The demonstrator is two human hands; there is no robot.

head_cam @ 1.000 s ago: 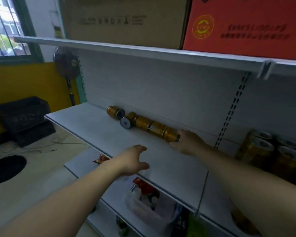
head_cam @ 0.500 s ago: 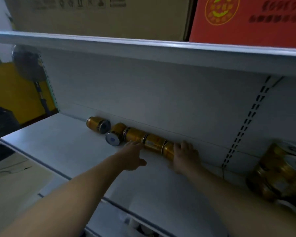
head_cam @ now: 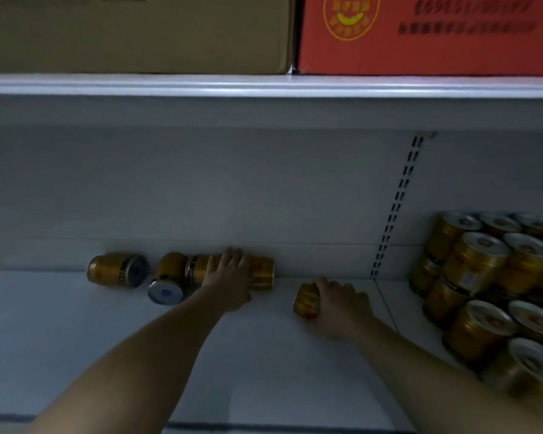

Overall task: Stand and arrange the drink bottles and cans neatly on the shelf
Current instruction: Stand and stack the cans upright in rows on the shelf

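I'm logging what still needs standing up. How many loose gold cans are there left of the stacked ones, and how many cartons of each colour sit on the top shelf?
Loose gold cans: 5
Brown cartons: 1
Red cartons: 1
Total: 7

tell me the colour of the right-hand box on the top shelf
Orange-red box with a round yellow logo; the head view shows it.

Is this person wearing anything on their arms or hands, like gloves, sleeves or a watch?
Nothing that shows. The left forearm and right forearm are bare, no sleeve in view. The left hand and right hand have no gloves, and no watch, band or ring is visible in this dim picture.
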